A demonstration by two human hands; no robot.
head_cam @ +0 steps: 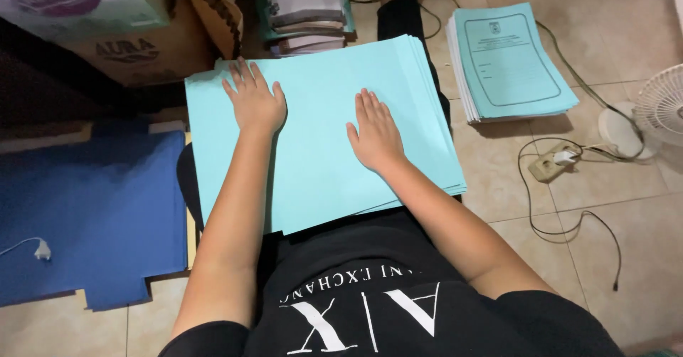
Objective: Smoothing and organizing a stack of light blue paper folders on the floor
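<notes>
Person sat on the tiled floor (626,243) w/ a thick stack of light-blue sheets (313,165) across the lap, far edge running toward a cardboard box (135,58). Both hands lay flat on top, palms down. Left hand (254,101) sat near the stack's upper left, fingers (242,76) slightly spread and pointing away; right hand (375,133) rested near the middle, fingers close together. Neither pinched a sheet; they just pressed down, prob. to keep the loose pile from sliding, since its right edges were fanned out and uneven. A printed stack of blue covers (509,61) sat apart on the floor to the right, squared up. Dark-blue sheets (85,214) lay on the left. Power strip (551,161), cables and a small fan (662,108) stood further right.
</notes>
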